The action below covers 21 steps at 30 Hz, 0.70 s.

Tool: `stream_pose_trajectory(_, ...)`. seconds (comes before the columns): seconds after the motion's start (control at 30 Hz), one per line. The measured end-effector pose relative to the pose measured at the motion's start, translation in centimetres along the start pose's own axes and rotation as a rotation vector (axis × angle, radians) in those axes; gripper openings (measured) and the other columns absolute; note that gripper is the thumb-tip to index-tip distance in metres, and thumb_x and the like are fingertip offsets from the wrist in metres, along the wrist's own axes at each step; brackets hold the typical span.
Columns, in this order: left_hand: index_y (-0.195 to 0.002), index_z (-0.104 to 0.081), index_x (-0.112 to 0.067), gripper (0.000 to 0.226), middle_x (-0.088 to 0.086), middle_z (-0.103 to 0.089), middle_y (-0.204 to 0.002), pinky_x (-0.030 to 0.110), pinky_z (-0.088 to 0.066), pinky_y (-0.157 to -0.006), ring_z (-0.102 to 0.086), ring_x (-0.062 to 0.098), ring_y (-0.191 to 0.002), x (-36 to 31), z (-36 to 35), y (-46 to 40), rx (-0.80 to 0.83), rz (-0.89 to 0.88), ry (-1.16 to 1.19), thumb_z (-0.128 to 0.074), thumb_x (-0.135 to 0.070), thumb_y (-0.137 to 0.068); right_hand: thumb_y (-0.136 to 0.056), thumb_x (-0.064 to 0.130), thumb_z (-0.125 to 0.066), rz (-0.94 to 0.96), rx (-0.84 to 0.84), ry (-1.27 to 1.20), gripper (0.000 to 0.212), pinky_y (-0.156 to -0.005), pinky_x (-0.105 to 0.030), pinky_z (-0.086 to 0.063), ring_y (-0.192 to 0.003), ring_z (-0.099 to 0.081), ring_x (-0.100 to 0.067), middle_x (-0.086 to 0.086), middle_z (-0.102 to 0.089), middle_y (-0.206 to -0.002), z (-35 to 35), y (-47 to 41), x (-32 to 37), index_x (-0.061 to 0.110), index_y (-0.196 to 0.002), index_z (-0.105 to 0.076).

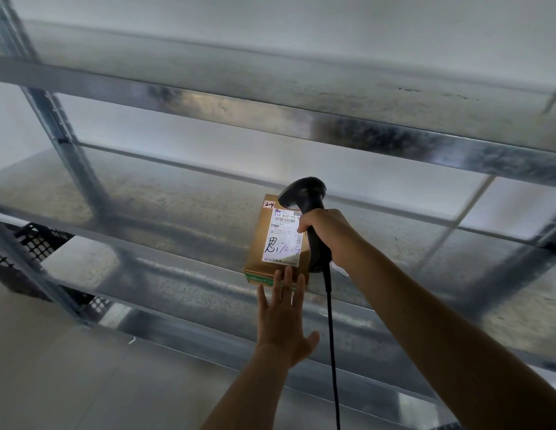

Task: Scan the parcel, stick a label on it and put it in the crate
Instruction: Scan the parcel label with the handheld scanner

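Head view: a galvanised metal shelving unit fills most of the frame, its grey shelves and slotted uprights blurred. At the far left, behind an upright and low down, part of a black mesh-sided crate shows. On the middle shelf, near its front edge, lies the parcel, a small brown cardboard box with a green strip along its near edge. A white shipping label covers much of the right part of its top, printed with a barcode and marked with handwriting; a smaller white sticker with red writing sits at the box's far left corner. The right hand is closed round the handle of a black barcode scanner, whose head hangs just above the far end of the label, a bright patch of light falling on the barcode area; its black cable drops toward the bottom of the frame. The left hand is open, fingers spread, palm down, its fingertips at the parcel's near edge; I cannot tell whether they touch it.
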State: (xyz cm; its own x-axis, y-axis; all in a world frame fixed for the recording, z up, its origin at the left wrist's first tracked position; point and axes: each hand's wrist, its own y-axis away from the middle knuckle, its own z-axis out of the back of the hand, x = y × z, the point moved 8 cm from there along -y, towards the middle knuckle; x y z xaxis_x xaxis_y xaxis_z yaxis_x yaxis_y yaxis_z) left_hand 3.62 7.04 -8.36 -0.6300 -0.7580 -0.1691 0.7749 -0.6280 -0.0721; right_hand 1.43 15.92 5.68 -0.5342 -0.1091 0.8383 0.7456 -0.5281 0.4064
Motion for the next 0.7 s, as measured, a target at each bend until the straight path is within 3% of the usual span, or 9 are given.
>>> stream_pose_trajectory(0.1,-0.142,0.021,-0.025,0.099,0.01,0.028,-0.151,0.052,0.018,-0.107,0.026,0.03,-0.138,-0.2,0.2,0.1,0.007,-0.022,-0.004,-0.041,-0.065,-0.077,-0.078,0.006,-0.061,-0.019,0.024,-0.028,0.028,-0.049,-0.023,-0.039,-0.062,-0.056,-0.017,-0.006,-0.057,-0.074,-0.1,0.3,-0.1,0.004,-0.104,-0.053)
stream_pose_trajectory(0.43,-0.145,0.014,-0.019,0.099,0.01,0.026,-0.151,0.051,0.016,-0.108,0.022,0.031,-0.139,-0.3,0.8,0.6,0.013,-0.016,0.018,-0.042,-0.064,-0.077,-0.077,0.009,-0.061,-0.041,0.031,-0.029,0.037,-0.051,-0.024,-0.036,-0.062,-0.051,-0.018,-0.007,-0.053,-0.074,0.2,0.8,-0.5,0.0,-0.111,-0.054)
stream_pose_trajectory(0.57,-0.144,0.018,-0.019,0.099,0.009,0.032,-0.147,0.051,0.015,-0.109,0.025,0.029,-0.139,-0.3,0.9,0.8,0.045,-0.017,0.012,-0.042,-0.064,-0.079,-0.079,0.007,-0.058,-0.048,0.05,-0.053,0.025,-0.048,-0.022,-0.037,-0.058,-0.053,-0.017,-0.005,-0.055,-0.066,0.3,1.2,-0.5,0.003,-0.103,-0.053)
stream_pose_trajectory(0.7,-0.144,0.018,-0.019,0.099,0.01,0.033,-0.146,0.05,0.017,-0.108,0.024,0.03,-0.139,-0.3,0.9,1.0,0.056,-0.014,0.021,-0.043,-0.063,-0.079,-0.079,0.008,-0.059,-0.041,0.019,-0.056,0.026,-0.048,-0.021,-0.037,-0.057,-0.054,-0.016,-0.005,-0.056,-0.065,0.8,1.3,-0.6,0.002,-0.105,-0.055)
